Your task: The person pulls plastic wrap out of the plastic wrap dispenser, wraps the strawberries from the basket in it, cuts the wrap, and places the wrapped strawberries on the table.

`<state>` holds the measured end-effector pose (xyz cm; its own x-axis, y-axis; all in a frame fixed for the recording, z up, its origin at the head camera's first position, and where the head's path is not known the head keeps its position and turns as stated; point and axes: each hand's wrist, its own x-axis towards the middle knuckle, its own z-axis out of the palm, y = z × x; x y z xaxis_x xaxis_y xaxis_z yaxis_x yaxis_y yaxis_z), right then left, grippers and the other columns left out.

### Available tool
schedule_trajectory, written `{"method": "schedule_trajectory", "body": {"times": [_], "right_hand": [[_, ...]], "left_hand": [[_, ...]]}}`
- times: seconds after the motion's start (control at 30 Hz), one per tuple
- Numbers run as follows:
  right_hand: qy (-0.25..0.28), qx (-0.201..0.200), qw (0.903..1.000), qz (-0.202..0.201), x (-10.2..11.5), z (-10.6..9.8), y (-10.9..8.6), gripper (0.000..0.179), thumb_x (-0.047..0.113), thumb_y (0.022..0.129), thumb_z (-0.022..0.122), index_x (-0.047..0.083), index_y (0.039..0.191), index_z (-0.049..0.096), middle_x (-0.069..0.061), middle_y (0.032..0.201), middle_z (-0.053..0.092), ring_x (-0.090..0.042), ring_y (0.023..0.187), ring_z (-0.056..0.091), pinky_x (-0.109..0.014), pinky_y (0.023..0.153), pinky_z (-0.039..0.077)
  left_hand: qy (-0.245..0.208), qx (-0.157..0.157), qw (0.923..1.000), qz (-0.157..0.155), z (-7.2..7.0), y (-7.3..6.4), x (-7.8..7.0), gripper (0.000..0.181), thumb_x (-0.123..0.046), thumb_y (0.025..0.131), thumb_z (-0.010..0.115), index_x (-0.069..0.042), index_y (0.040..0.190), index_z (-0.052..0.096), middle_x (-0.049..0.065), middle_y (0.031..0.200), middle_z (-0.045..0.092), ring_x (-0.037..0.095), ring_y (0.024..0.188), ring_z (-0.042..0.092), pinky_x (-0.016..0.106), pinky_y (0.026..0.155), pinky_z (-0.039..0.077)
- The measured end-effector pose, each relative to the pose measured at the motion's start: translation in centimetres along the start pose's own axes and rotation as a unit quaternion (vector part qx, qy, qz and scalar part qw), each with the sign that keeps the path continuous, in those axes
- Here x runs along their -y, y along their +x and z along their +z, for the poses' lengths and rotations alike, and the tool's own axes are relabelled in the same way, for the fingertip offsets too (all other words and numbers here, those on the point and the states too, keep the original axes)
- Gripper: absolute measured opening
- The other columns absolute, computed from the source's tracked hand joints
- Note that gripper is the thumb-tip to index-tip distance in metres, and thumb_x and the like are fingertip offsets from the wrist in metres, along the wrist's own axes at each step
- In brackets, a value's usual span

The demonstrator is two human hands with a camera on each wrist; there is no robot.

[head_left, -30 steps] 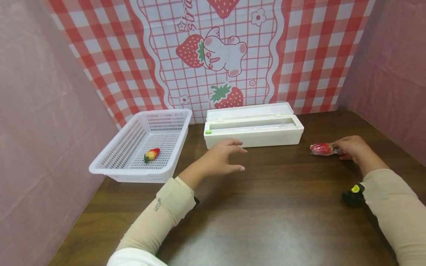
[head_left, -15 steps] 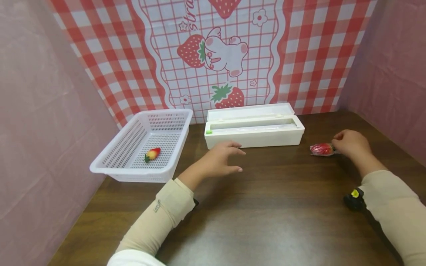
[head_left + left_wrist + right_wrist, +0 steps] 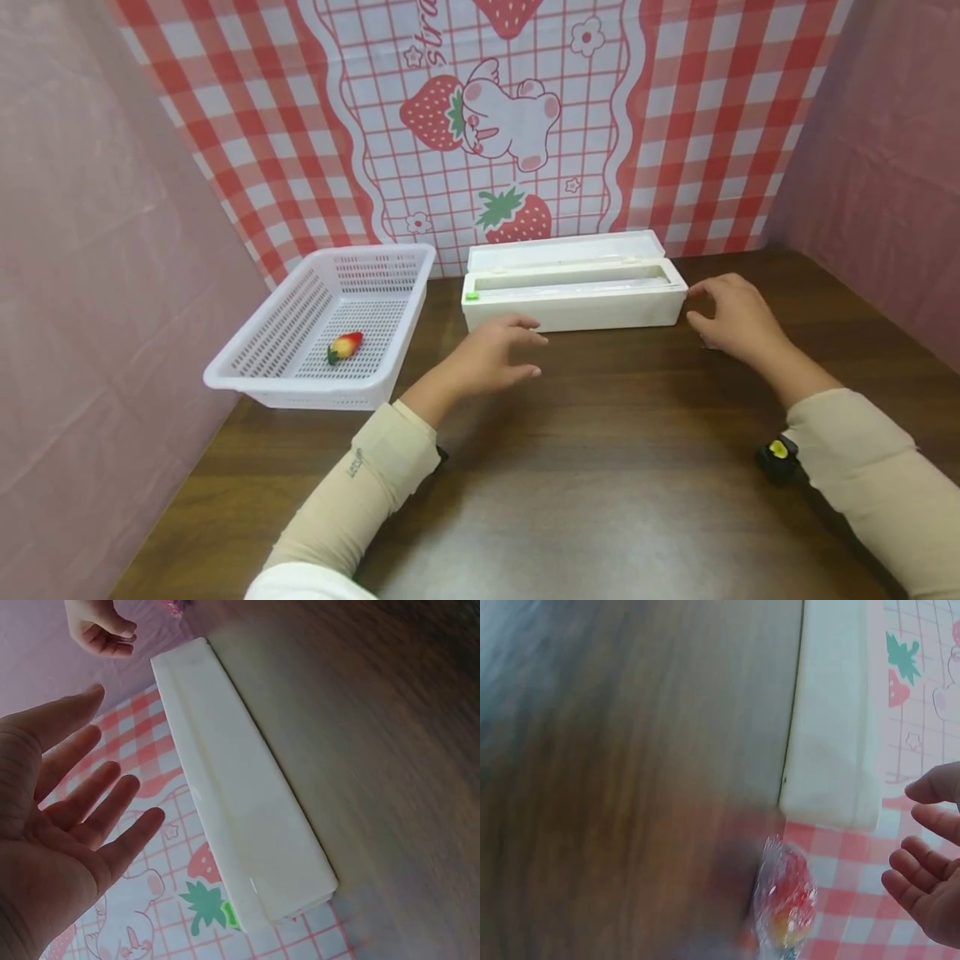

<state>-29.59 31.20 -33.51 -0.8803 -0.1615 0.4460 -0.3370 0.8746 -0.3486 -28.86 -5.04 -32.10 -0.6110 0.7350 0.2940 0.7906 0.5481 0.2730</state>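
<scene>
My left hand (image 3: 491, 357) hovers before the front of a long white plastic-wrap dispenser (image 3: 573, 310), fingers spread and holding nothing. The dispenser's lid stands raised, clear film shows inside, and a green slider sits at its left end. At the dispenser's right end, my right hand (image 3: 738, 323) has loosely bent fingers with nothing between them. A strawberry wrapped in clear film (image 3: 786, 892) lies near that end, as the right wrist view shows; in the head view the right hand covers nearly all of it.
On the left stands a white perforated basket (image 3: 300, 386) with one unwrapped red and yellow strawberry (image 3: 345, 347) inside. A checked strawberry-print cloth (image 3: 697, 125) hangs behind the brown table (image 3: 585, 475), with pink cloth on both sides.
My right hand has let go of the wrapped strawberry, risen off it and moved left to the dispenser's right end. The left hand has barely moved.
</scene>
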Motion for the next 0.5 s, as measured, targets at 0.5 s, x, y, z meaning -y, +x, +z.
{"method": "schedule_trajectory", "body": {"times": [0.5], "right_hand": [[0.013, 0.036, 0.9969, -0.069, 1.2, 2.8, 4.9, 0.038, -0.008, 0.086, 0.052, -0.008, 0.123, 0.058, -0.032, 0.121, 0.055, -0.047, 0.114, 0.048, -0.061, 0.099, 0.037]], "left_hand": [[0.108, -0.055, 0.9904, -0.066, 0.4, 5.0, 5.0, 0.034, -0.01, 0.085, 0.073, -0.004, 0.118, 0.068, 0.012, 0.123, 0.064, 0.028, 0.119, 0.055, 0.035, 0.106, 0.04]]}}
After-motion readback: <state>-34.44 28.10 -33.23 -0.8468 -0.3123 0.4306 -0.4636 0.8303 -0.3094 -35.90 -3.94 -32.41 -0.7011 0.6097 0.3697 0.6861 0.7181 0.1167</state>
